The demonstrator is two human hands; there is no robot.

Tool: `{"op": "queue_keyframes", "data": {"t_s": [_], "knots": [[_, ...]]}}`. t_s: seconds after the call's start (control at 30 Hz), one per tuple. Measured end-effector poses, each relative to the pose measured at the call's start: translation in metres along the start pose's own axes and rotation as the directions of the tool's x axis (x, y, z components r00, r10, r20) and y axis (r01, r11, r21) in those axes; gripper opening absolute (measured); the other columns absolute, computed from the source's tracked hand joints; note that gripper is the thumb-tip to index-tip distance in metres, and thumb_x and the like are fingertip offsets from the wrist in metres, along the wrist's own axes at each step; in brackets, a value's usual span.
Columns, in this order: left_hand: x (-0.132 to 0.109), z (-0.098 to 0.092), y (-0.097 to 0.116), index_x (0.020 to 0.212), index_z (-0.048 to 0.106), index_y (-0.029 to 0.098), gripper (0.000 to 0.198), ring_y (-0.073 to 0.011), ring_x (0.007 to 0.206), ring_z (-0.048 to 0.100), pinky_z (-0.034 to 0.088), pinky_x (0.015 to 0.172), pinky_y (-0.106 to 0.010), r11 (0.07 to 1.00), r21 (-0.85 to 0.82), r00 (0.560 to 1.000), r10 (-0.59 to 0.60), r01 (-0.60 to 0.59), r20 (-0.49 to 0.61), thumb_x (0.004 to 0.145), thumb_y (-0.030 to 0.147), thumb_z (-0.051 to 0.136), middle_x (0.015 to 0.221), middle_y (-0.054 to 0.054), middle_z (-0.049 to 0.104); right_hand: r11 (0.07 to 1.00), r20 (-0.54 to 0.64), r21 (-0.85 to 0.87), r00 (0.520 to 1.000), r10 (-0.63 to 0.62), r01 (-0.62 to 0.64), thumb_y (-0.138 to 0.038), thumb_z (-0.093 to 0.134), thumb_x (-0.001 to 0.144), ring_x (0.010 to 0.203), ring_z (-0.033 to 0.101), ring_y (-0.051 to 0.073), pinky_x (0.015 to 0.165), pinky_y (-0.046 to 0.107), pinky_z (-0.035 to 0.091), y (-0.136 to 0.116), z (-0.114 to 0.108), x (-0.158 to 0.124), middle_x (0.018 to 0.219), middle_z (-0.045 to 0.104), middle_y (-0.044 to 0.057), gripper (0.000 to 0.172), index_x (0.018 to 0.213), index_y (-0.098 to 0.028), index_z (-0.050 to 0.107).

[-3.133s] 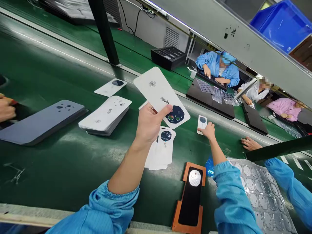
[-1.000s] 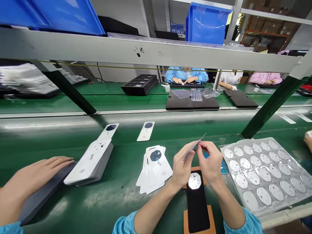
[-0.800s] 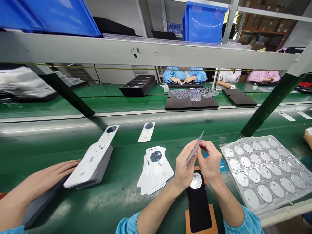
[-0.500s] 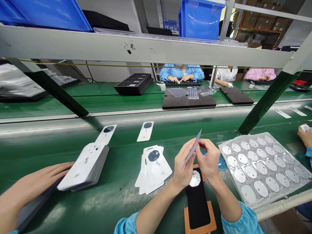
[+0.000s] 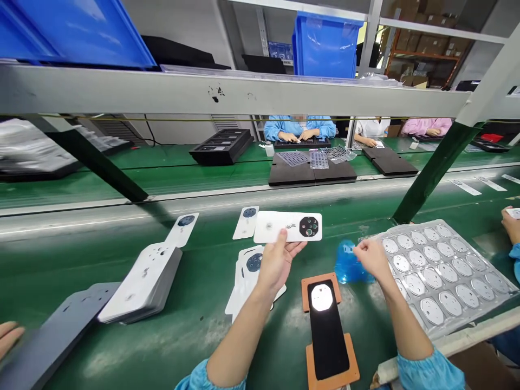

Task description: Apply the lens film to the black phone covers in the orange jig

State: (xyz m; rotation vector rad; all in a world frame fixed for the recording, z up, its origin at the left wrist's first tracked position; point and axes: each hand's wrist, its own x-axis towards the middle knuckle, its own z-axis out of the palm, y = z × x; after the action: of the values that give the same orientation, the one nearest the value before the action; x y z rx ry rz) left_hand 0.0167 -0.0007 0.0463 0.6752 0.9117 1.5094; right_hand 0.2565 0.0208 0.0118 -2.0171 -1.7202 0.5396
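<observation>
My left hand [image 5: 278, 260] holds a white phone back cover [image 5: 280, 226] level above the bench, its dark camera area to the right. My right hand [image 5: 371, 257] is pinched at the edge of a crumpled heap of blue film [image 5: 347, 265]; what lies between its fingertips is too small to make out. Between my forearms lies an orange fixture [image 5: 309, 300] with a black insert [image 5: 330, 346] and a white round disc [image 5: 322, 298]. A fanned pile of white back covers [image 5: 244, 281] lies below my left hand, partly hidden by it.
A clear tray of round discs [image 5: 455, 265] sits at the right. To the left stand a tall stack of white covers [image 5: 140, 281] and a grey stack [image 5: 60, 330], with another person's hand [image 5: 8, 337] beside it. A slanted green post [image 5: 434, 173] rises behind the tray.
My hands have moved apart. The cover, earlier edge-on between both hands, now lies flat in my left hand, further left. My right hand moved right. The other person's hand drew back left.
</observation>
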Motion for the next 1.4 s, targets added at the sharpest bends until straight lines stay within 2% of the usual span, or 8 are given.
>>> {"op": "queue_keyframes", "data": {"t_s": [0.13, 0.27, 0.37, 0.47, 0.57, 0.97, 1.23, 1.4], "knots": [[-0.024, -0.021, 0.011, 0.104, 0.074, 0.013, 0.04, -0.0315, 0.113, 0.067, 0.053, 0.101, -0.048, 0.922, 0.38, 0.996, 0.043, -0.069, 0.077, 0.089, 0.049, 0.063, 0.114, -0.012, 0.074, 0.988, 0.045, -0.15, 0.998, 0.036, -0.029, -0.015, 0.056, 0.076, 0.07, 0.065, 0.023, 0.062, 0.027, 0.039, 0.021, 0.002, -0.02, 0.065, 0.065, 0.008, 0.012, 0.064, -0.018, 0.058], [-0.068, -0.048, -0.005, 0.129, 0.065, 0.021, 0.035, -0.0283, 0.122, 0.062, 0.051, 0.105, -0.042, 0.432, 0.746, 0.838, 0.044, -0.507, 0.544, 0.098, 0.029, 0.049, 0.128, -0.01, 0.068, 0.958, -0.033, -0.133, 0.964, -0.262, 0.256, -0.025, 0.049, 0.092, 0.077, 0.065, 0.021, 0.066, 0.029, 0.046, 0.019, -0.01, -0.061, 0.084, 0.068, 0.008, 0.016, 0.09, -0.018, 0.062], [-0.094, -0.062, -0.033, 0.152, 0.037, 0.026, 0.054, -0.0241, 0.128, 0.058, 0.051, 0.107, -0.04, 0.064, 0.595, 0.597, 0.017, -0.801, 0.802, 0.099, 0.012, 0.04, 0.142, -0.011, 0.057, 0.722, -0.013, -0.051, 0.723, -0.691, 0.69, -0.019, 0.045, 0.095, 0.097, 0.066, 0.02, 0.082, 0.031, 0.054, 0.015, -0.008, -0.096, 0.11, 0.068, 0.01, 0.025, 0.114, -0.019, 0.061], [-0.103, -0.068, -0.057, 0.157, 0.018, 0.02, 0.064, -0.0252, 0.127, 0.058, 0.053, 0.104, -0.04, -0.156, 0.518, 0.525, -0.01, -0.841, 0.851, 0.098, 0.005, 0.037, 0.137, -0.015, 0.061, 0.499, 0.005, -0.147, 0.506, -0.863, 0.854, -0.007, 0.042, 0.094, 0.109, 0.065, 0.022, 0.093, 0.034, 0.055, 0.02, 0.013, -0.117, 0.118, 0.068, 0.013, 0.034, 0.121, -0.014, 0.062], [-0.102, -0.07, -0.067, 0.157, 0.014, 0.014, 0.063, -0.0257, 0.127, 0.059, 0.054, 0.102, -0.04, -0.29, 0.475, 0.512, -0.066, -0.831, 0.856, 0.098, 0.003, 0.034, 0.133, -0.018, 0.062, 0.424, 0.008, -0.255, 0.441, -0.898, 0.869, -0.007, 0.045, 0.094, 0.107, 0.067, 0.023, 0.091, 0.036, 0.058, 0.028, 0.032, -0.119, 0.117, 0.069, 0.016, 0.033, 0.12, -0.01, 0.064], [-0.086, -0.074, -0.066, 0.131, 0.052, 0.013, 0.046, -0.0304, 0.13, 0.055, 0.05, 0.104, -0.044, -0.304, 0.489, 0.553, -0.178, -0.817, 0.814, 0.086, 0.005, 0.049, 0.136, -0.021, 0.058, 0.325, 0.153, -0.32, 0.387, -0.91, 0.89, -0.006, 0.045, 0.093, 0.115, 0.063, 0.027, 0.099, 0.041, 0.054, 0.031, 0.036, -0.101, 0.121, 0.069, 0.015, 0.033, 0.119, -0.006, 0.065], [-0.095, -0.064, -0.062, 0.139, 0.045, 0.006, 0.061, -0.0402, 0.145, 0.031, 0.028, 0.118, -0.055, -0.269, 0.535, 0.599, -0.351, -0.801, 0.72, 0.086, 0.03, 0.06, 0.153, -0.029, 0.036, 0.373, 0.369, -0.278, 0.457, -0.809, 0.885, -0.016, 0.051, 0.082, 0.141, 0.039, 0.035, 0.116, 0.049, 0.037, 0.027, 0.043, -0.106, 0.149, 0.044, 0.025, 0.062, 0.141, 0.002, 0.045], [-0.104, -0.07, -0.073, 0.139, 0.047, 0.005, 0.055, -0.0362, 0.14, 0.041, 0.029, 0.117, -0.052, -0.336, 0.537, 0.625, -0.267, -0.774, 0.734, 0.087, 0.021, 0.055, 0.146, -0.025, 0.047, 0.37, 0.405, -0.265, 0.45, -0.796, 0.891, -0.019, 0.053, 0.077, 0.141, 0.039, 0.036, 0.116, 0.049, 0.037, 0.028, 0.039, -0.109, 0.15, 0.042, 0.025, 0.07, 0.143, 0.003, 0.042]]}}
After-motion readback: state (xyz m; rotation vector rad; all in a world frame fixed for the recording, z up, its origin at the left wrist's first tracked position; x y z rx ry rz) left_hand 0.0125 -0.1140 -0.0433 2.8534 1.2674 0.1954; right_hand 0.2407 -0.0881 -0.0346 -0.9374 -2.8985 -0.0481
